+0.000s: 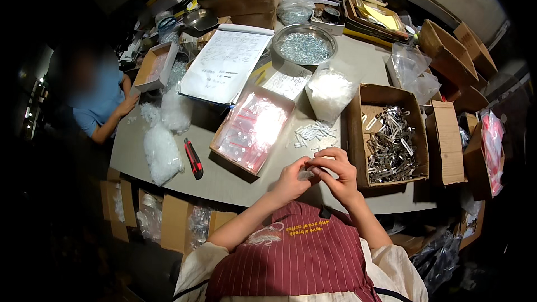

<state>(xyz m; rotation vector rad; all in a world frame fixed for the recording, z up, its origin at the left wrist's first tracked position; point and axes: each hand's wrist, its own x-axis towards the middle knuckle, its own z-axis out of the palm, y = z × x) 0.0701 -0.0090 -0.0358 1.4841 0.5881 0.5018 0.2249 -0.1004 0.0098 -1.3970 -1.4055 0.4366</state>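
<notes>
My left hand (292, 181) and my right hand (339, 174) meet at the table's near edge. Between their pinched fingers is a small clear plastic bag (306, 174), mostly covered by the fingers; its contents cannot be made out. Just beyond my hands lies a loose pile of white plastic wall plugs (315, 135). To their right, a cardboard box (362, 159) holds many shiny metal clip-like pieces (391, 148). On the left, a shallow carton (235, 166) is filled with small clear bags (251, 128) with red strips.
Beyond the plugs stand an open bag of white pieces (331, 92) and a metal bowl (334, 50) of screws. A red-and-black utility knife (193, 159) lies left, near filled plastic bags (162, 154) and a clipboard (226, 64). Another person (100, 98) is at the far left.
</notes>
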